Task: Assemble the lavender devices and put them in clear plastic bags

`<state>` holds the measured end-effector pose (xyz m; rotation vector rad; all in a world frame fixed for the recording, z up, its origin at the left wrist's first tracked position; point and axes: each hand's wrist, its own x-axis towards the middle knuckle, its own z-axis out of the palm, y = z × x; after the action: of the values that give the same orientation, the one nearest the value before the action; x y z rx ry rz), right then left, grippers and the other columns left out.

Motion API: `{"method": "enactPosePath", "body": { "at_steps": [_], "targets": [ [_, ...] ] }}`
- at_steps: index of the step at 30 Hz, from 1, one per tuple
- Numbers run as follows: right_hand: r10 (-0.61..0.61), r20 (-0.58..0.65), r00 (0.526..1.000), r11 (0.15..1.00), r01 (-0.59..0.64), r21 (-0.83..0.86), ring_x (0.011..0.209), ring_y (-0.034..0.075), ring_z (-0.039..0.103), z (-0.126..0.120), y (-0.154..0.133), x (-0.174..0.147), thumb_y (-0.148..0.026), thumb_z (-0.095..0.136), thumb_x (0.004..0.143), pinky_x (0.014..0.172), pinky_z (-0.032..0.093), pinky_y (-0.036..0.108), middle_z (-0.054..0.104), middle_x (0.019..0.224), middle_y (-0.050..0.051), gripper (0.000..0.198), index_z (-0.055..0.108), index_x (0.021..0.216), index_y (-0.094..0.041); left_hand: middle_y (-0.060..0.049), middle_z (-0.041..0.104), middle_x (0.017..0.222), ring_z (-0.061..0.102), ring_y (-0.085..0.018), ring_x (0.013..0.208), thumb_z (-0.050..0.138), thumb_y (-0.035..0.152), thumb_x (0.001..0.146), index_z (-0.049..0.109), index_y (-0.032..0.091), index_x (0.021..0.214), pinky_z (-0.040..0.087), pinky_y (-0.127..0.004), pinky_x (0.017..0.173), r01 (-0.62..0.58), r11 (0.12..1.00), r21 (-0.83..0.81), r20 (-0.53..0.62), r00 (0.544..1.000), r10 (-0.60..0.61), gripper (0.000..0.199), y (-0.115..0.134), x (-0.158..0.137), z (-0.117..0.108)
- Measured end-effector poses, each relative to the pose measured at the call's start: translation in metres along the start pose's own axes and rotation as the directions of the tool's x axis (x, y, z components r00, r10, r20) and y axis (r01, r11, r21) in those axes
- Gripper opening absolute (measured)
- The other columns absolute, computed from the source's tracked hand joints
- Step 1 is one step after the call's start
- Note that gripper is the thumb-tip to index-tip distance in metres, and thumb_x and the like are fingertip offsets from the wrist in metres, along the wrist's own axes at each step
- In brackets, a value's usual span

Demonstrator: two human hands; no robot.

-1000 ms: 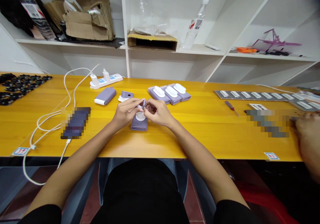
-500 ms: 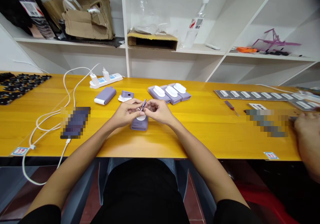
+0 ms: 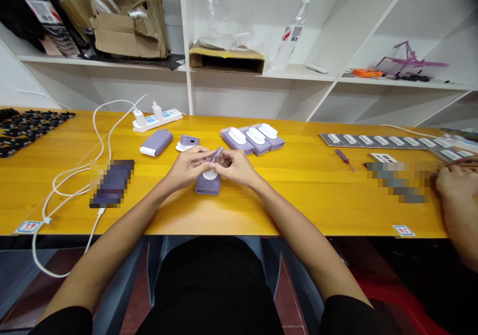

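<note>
Between the fingertips of my left hand (image 3: 189,169) and my right hand (image 3: 239,168) is a small flat purple-grey piece (image 3: 216,154), pinched from both sides. Its exact kind is too small to make out. Just below my fingers, a purple box-shaped device (image 3: 207,186) lies on the table, with a white round part (image 3: 209,174) on top, partly covered by my hands. Behind my left hand sits a purple cap-like part (image 3: 189,141) with a white scalloped base. A closed purple device (image 3: 156,143) with a white end lies farther left.
Three purple devices with white oval tops (image 3: 255,136) stand behind my right hand. On the left are a phone (image 3: 112,183), white cables and a power strip (image 3: 158,120). A screwdriver (image 3: 345,160), a grey strip (image 3: 373,141) and another person's hand (image 3: 457,190) are at right.
The small flat piece between my fingers has turned, showing more of its face. My hands stay almost in the same place. The other person's hand at right has shifted slightly.
</note>
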<state>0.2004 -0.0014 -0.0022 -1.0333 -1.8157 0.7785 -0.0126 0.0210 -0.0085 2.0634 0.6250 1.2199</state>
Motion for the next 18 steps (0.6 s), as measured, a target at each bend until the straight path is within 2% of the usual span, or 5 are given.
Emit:
{"method": "enactPosePath", "body": {
  "at_steps": [5,9,18],
  "targets": [
    [0.041,-0.006,0.999,0.996,-0.04,0.075,0.058,0.01,0.048,-0.0044,-0.0028,0.0012,-0.041,0.074,0.076,0.056,0.039,0.024,0.063,0.067,-0.002,0.024,0.068,0.079,-0.017,-0.012,0.078,0.115,0.074,-0.024,0.106,0.085,0.032,0.091,0.082,0.023,0.133,0.063,-0.037,0.091,0.035,0.999,-0.037,0.008,0.999,-0.035,0.042,-0.0026,-0.0003,0.0016],
    [0.076,0.03,0.997,0.987,-0.08,0.137,0.058,0.01,0.049,-0.0048,-0.0043,0.0017,-0.042,0.076,0.074,0.056,0.039,0.024,0.063,0.066,-0.002,0.026,0.068,0.078,-0.018,-0.01,0.077,0.112,0.073,-0.022,0.101,0.085,0.031,0.091,0.081,0.025,0.135,0.063,-0.034,0.086,0.008,0.999,-0.041,0.003,1.0,-0.008,0.045,-0.0043,-0.0002,0.0011],
    [0.134,0.059,0.989,0.96,-0.144,0.239,0.059,0.009,0.049,-0.0068,-0.0099,0.0025,-0.039,0.077,0.07,0.056,0.038,0.023,0.062,0.065,-0.002,0.024,0.065,0.069,-0.018,-0.009,0.076,0.112,0.07,-0.022,0.102,0.083,0.034,0.094,0.082,0.028,0.132,0.059,-0.034,0.087,-0.039,0.999,0.03,0.046,0.998,0.038,0.039,-0.0004,-0.0009,-0.0017]
  ]
}}
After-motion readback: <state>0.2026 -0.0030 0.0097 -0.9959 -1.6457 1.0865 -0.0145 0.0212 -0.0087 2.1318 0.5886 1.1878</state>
